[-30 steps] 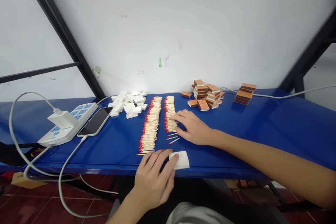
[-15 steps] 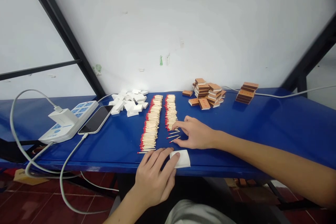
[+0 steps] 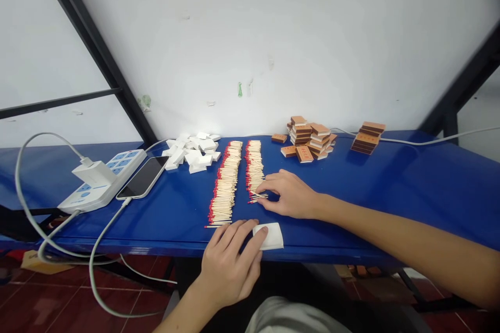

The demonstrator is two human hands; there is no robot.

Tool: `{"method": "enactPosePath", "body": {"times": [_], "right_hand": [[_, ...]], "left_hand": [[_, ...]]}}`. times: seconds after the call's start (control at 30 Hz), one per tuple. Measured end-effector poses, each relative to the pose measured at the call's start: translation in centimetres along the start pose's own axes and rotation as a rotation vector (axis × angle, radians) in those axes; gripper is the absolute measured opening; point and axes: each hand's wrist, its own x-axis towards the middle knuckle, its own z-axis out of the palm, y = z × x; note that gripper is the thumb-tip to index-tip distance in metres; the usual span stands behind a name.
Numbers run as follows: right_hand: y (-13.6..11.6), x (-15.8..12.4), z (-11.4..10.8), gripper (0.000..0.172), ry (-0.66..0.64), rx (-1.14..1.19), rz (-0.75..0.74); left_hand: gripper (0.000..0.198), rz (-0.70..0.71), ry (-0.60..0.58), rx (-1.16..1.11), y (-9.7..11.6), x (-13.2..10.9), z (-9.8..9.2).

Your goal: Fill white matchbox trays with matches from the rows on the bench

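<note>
My left hand (image 3: 232, 257) lies at the front edge of the blue table, holding down a small white matchbox tray (image 3: 274, 237). One finger rests over the tray's left end, and the other fingertips touch the tabletop. My right hand (image 3: 291, 195) has its thumb and index finger closed around a few matches (image 3: 258, 195) at the near end of the shorter row. That row of red-tipped matches (image 3: 254, 164) runs away from me. To its left is a longer row of matches (image 3: 225, 187), its near end just beyond my left fingers.
White matchbox trays (image 3: 193, 151) lie heaped at the back left. Brown matchbox sleeves (image 3: 312, 138) are piled at the back right, with more sleeves (image 3: 367, 138) further right. A phone (image 3: 144, 178) and a power strip (image 3: 103, 179) with looping white cables occupy the left side.
My right thumb has moved up towards the index finger, bringing the loose near matches together against the row's end. My left hand and the tray have stayed still.
</note>
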Motion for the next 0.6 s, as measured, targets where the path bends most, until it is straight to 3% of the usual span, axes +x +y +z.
{"method": "enactPosePath", "body": {"times": [0.6], "right_hand": [[0.34,-0.01,0.11,0.011,0.023,0.081,-0.045]], "left_hand": [[0.035,0.001,0.005,-0.014,-0.04,0.15,-0.12]]}}
